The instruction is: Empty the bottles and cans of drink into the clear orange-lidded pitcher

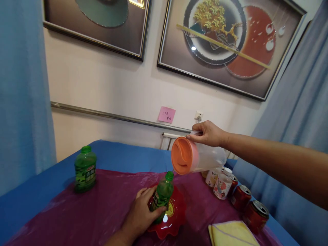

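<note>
My left hand [141,212] is wrapped round a small green bottle [164,189] with no cap, which stands slightly tilted over a red scalloped plate [176,223]. Gripped by its handle, a clear plastic pitcher [208,158] with an orange lid [182,155] lies tipped on its side in my right hand [208,132]. The lid's lower edge is just above and to the right of the bottle's mouth. A thin streak shows between lid and mouth; I cannot tell how much liquid is flowing.
A larger green bottle [85,169] stands uncapped at the left. To the right are several red cans [241,197], a white-capped bottle [222,184] and a folded yellow cloth [232,234]. Purple plastic sheeting [102,208] covers the blue surface [120,150]. Blue curtains [23,85] hang on both sides.
</note>
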A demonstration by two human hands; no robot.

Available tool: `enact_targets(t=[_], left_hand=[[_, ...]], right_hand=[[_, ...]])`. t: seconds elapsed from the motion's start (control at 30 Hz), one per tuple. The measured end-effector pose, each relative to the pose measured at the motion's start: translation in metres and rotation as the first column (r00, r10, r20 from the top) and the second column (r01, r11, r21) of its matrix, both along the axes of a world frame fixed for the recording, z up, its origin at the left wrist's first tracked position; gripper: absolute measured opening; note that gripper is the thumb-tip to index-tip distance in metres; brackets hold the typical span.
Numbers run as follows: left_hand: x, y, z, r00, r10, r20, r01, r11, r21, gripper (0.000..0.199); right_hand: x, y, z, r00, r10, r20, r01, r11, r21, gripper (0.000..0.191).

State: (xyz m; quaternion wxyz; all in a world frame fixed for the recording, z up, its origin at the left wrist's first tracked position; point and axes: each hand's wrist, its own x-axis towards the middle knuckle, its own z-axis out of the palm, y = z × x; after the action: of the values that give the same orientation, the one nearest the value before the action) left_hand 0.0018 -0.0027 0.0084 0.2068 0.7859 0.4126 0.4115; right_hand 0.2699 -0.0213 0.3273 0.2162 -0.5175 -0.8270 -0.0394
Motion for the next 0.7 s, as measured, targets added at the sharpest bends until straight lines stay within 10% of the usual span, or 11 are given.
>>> enact_targets(t=[0.7], left_hand=[[0.0008,0.0005,0.0020,1.000,-0.027,-0.006,0.027,0.999,-0.035,0.067]], right_hand=[[-0.0013,0.0022,-0.0025,1.000,0.000,0.010,0.000,1.000,0.003,0.051]])
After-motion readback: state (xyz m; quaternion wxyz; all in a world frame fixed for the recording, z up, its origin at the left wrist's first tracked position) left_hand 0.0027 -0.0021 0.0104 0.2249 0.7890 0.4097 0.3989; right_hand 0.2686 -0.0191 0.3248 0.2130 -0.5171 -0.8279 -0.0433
